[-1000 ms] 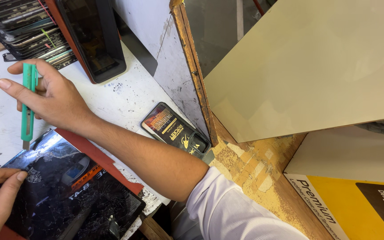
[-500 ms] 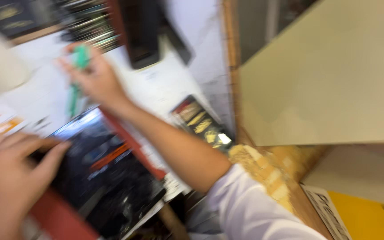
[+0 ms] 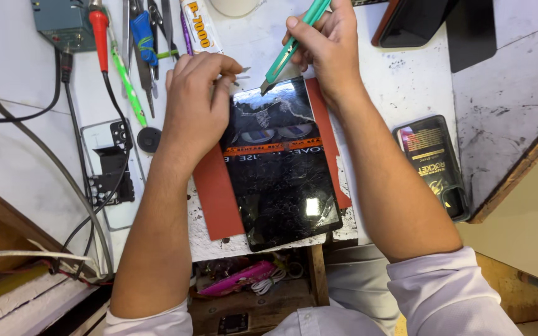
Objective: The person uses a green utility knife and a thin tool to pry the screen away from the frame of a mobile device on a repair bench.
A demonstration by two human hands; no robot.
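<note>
Since 1 s ago: view swung down over bench. Right hand [image 3: 328, 43] w/ green cutter [image 3: 291, 43], then off to side, now has tip at top edge of cracked tablet screen [image 3: 281, 168] on red mat [image 3: 219, 199]. Left hand [image 3: 197, 102], fingers curled, pinches thin metal pick [image 3: 241, 73] at same corner. Prying looks under way.

head camera looks straight down, close above workbench [image 3: 406, 93].

Tablet [image 3: 281, 168] on mat [image 3: 219, 199]; phone [image 3: 434, 165] right; tools [image 3: 135, 43] behind-left.
</note>
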